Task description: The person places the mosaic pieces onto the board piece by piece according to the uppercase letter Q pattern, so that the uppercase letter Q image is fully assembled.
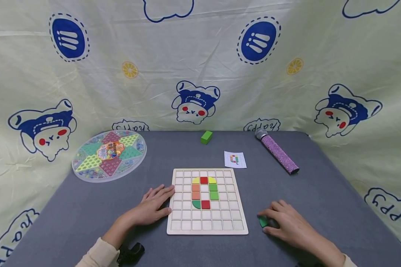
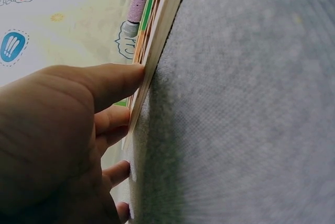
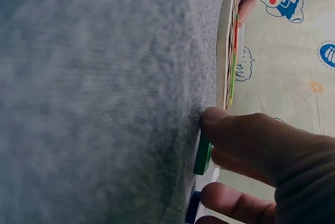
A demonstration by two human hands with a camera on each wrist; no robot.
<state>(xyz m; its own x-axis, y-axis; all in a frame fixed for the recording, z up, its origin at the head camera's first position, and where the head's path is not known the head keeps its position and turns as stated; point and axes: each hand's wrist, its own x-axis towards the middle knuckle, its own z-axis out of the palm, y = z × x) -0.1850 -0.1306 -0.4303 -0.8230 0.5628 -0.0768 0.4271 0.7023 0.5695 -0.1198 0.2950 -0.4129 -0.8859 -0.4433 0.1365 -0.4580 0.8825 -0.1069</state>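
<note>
A square white grid board (image 1: 183,224) lies in the middle of the table. Set in its cells are red, orange and light green squares, yellow corner pieces and one dark green quarter circle (image 1: 196,204). My left hand (image 1: 153,205) rests at the board's left edge, fingers extended; thumb and fingers touch the rim in the left wrist view. Right of the board, my right hand (image 1: 289,224) pinches a dark green piece (image 1: 263,221) between thumb and forefinger, low over the cloth. Beneath my other right fingers shows a dark blue piece (image 3: 193,207), partly hidden.
Behind the board lies a small card (image 1: 235,160) printed with a coloured pattern. A green block (image 1: 206,137) stands at the table's back edge. A glittery purple microphone (image 1: 280,154) lies back right, and a round star-patterned game board (image 1: 109,155) back left.
</note>
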